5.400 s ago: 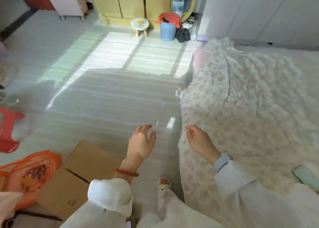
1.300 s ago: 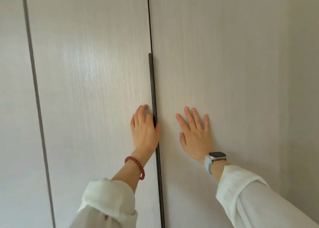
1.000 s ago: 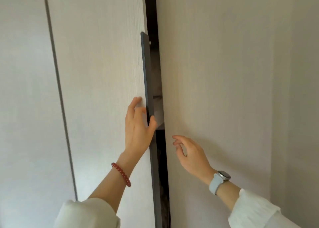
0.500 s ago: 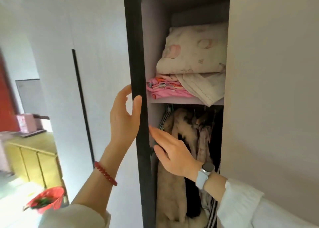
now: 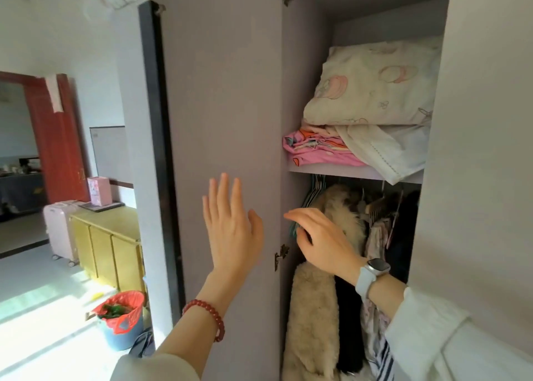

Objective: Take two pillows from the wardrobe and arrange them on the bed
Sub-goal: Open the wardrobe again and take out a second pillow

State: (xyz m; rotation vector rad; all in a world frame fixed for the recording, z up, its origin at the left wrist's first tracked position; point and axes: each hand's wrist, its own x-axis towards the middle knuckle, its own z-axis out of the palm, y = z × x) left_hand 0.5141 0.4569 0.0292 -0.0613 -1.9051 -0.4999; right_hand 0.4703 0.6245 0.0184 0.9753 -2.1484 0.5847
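I'm standing in a bedroom at an opened wardrobe (image 5: 476, 150), sunlit floor and a yellow cabinet (image 5: 109, 245) off to my left; nearest me, my left hand (image 5: 230, 230) is spread flat, fingers together and palm toward the inner face of the swung-out left door (image 5: 222, 106), holding nothing, though I cannot tell whether it touches the panel; just beyond it my right hand (image 5: 323, 242) reaches into the opening with fingers loosely curled, empty, at the hanging fur coat (image 5: 317, 308) below the shelf (image 5: 346, 173).

Farther in and higher, the pillow (image 5: 372, 83) lies on that shelf, cream with pink prints, its long axis running left to right across the compartment, stacked on a second pale pillow (image 5: 386, 147) and beside pink folded cloth (image 5: 317, 150); both sit up and to the right of my hands, their right ends hidden behind the right door (image 5: 490, 121), which looks closed; my right hand is the nearer one, so I judge the next reach goes upward from there, and that door may need opening to free them.

Half a second ago my left hand was wrapped round the dark door edge with the door only partly open; now the door stands wide and the hand is off the edge and flat; the right hand sits at about the same height among the clothes.
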